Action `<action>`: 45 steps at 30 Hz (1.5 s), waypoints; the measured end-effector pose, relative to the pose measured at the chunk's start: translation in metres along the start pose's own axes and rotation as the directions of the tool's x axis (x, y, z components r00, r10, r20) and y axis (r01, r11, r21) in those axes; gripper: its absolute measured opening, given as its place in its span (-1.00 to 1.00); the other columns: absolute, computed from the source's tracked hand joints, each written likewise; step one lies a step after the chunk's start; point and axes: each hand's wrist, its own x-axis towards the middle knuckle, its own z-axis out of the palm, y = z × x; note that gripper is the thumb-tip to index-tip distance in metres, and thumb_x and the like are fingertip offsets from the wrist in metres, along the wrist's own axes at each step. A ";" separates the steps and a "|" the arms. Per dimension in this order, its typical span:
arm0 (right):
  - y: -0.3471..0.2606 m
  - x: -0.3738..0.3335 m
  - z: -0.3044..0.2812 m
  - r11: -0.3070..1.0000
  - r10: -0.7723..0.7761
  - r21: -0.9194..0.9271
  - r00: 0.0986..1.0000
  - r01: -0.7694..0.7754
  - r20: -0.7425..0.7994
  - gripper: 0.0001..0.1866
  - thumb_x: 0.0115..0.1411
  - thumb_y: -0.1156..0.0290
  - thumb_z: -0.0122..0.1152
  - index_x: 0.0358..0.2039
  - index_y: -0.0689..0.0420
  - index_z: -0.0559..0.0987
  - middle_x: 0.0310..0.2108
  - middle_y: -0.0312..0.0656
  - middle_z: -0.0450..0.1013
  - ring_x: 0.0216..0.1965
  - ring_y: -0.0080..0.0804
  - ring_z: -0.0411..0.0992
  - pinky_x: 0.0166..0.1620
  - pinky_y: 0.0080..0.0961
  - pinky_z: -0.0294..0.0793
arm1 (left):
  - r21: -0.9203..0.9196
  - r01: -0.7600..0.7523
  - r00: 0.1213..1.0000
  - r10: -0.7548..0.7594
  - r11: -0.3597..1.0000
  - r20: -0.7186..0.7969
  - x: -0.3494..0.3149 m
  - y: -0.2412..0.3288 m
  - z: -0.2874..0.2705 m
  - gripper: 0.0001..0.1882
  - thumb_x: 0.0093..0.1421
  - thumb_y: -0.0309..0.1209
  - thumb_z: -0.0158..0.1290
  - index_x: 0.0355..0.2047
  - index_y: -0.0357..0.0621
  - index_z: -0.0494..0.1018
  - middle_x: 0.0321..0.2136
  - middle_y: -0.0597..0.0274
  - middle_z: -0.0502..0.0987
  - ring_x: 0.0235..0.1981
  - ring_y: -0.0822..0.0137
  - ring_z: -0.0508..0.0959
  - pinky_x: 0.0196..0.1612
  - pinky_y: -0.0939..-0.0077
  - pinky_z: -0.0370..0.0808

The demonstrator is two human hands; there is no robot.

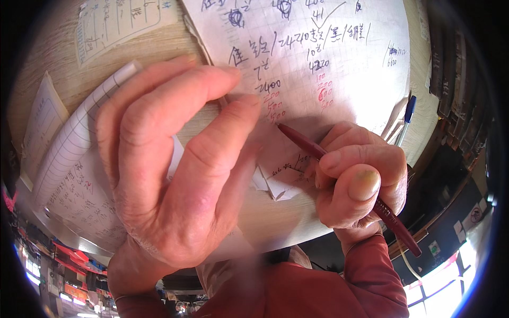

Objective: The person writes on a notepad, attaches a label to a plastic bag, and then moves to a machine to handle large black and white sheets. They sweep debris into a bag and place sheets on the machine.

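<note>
My right hand (355,175) grips a dark red pen (302,142) between thumb and fingers. Its pointed end is at the lower part of a sheet of paper (371,79), beside a column of red handwriting. Black and red handwritten lines cover much of that sheet. My left hand (175,164) hovers at the sheet's left edge, fingers curved and spread, thumb tip a little apart from the index fingertip. I see nothing between them. Beneath the left hand and partly hidden by it is a lined notebook (79,127) with a curled page.
A blue-capped pen (407,119) lies to the right of the sheet. More written papers lie at the upper left, one ruled sheet (127,24) among them. The pale wooden table (270,228) has its near edge close to my body. Dark stacked material stands at the right.
</note>
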 end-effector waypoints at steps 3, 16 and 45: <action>0.000 0.000 0.001 1.000 -0.001 0.003 1.000 0.001 -0.010 -0.55 0.45 -0.10 0.02 -0.28 0.07 0.39 -0.69 -0.27 0.32 -0.70 -0.51 0.29 -0.54 -0.54 0.33 | -0.004 0.002 1.000 -0.002 1.000 -0.003 0.000 0.001 0.000 -0.47 -0.09 -0.62 0.37 -0.03 -0.21 0.60 0.06 0.07 0.53 0.07 -0.01 0.50 0.17 0.13 0.45; 0.005 -0.004 -0.002 1.000 0.003 -0.011 0.999 -0.003 0.034 -0.55 0.44 -0.10 0.05 -0.27 0.07 0.38 -0.69 -0.25 0.32 -0.70 -0.51 0.28 -0.58 -0.55 0.31 | 0.059 0.019 0.999 -0.021 0.998 0.039 0.001 0.006 -0.005 -0.48 -0.08 -0.62 0.38 -0.03 -0.19 0.61 0.07 0.09 0.53 0.09 -0.01 0.49 0.18 0.13 0.45; 0.006 -0.002 -0.005 1.000 0.006 -0.015 1.000 -0.006 0.016 -0.54 0.41 -0.12 0.10 -0.27 0.07 0.36 -0.73 -0.28 0.27 -0.73 -0.49 0.29 -0.60 -0.54 0.36 | 0.082 0.035 0.997 -0.040 0.996 0.061 0.001 0.009 -0.006 -0.50 -0.07 -0.60 0.37 -0.04 -0.20 0.61 0.07 0.09 0.52 0.08 -0.01 0.49 0.19 0.10 0.44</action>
